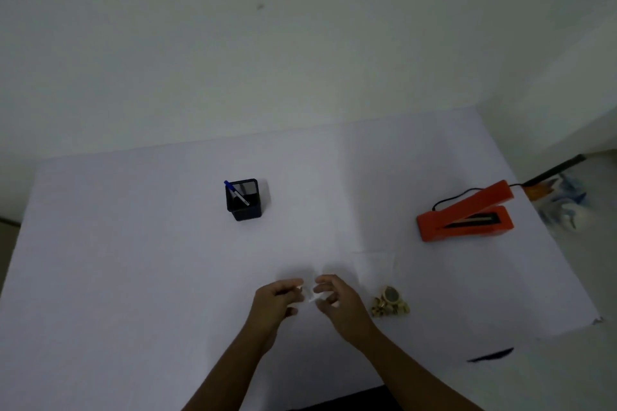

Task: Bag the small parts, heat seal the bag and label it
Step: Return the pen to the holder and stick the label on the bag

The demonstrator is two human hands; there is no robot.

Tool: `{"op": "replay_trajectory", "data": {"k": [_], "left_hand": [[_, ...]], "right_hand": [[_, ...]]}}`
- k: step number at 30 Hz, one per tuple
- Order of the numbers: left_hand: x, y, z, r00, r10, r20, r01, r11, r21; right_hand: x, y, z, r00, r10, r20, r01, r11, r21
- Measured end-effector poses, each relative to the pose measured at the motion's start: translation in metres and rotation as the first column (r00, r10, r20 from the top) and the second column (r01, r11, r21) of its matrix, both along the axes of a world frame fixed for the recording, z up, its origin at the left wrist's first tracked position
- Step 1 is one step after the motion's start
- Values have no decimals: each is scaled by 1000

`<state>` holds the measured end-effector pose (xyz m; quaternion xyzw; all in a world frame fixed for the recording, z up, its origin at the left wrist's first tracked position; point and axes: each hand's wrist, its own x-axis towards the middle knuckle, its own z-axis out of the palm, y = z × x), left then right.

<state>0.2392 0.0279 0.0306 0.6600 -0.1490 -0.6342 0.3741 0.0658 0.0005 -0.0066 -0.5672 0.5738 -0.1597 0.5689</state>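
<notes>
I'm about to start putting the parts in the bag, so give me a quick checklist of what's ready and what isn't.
1. Bag in hand: ok, left hand and right hand pinch a small clear bag between them.
2. Bag mouth open: cannot tell, too small and blurred.
3. Small parts within reach: ok, pile of parts lies just right of the right hand.
4. Heat sealer ready: ok, orange sealer has its arm raised; power cannot tell.
5. Pen for labelling: ok, blue pen stands in the black cup.

Pen holder [245, 200] far centre on my table [133, 277], sealer [464, 215] far right, parts pile [390, 303] near right.
</notes>
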Motion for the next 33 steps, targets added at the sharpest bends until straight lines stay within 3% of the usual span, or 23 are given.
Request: {"op": "replay_trajectory", "data": {"k": [4, 8, 17, 21, 26, 33], "left_hand": [[-19, -6, 1, 999, 12, 33, -12, 1000, 6], [-43, -18, -1, 998, 17, 53, -19, 999, 27], [-122, -57, -16, 944, -79, 320, 93, 995, -28], [-156, -72, -36, 890, -176, 420, 190, 982, 8], [-185, -89, -60, 846, -299, 441, 264, 954, 140], [-195, -96, -78, 789, -367, 492, 280, 928, 244]], "right_hand": [[-11, -7, 15, 1000, -18, -9, 18, 1000, 12], [-31, -18, 21, 990, -140, 20, 138, 989, 59], [-103, -59, 16, 967, -243, 81, 226, 957, 182], [-135, -80, -2, 979, -203, 26, 196, 967, 160], [-165, -103, -30, 993, -109, -44, 115, 977, 182], [-171, -121, -58, 995, 24, -95, -2, 976, 220]]}}
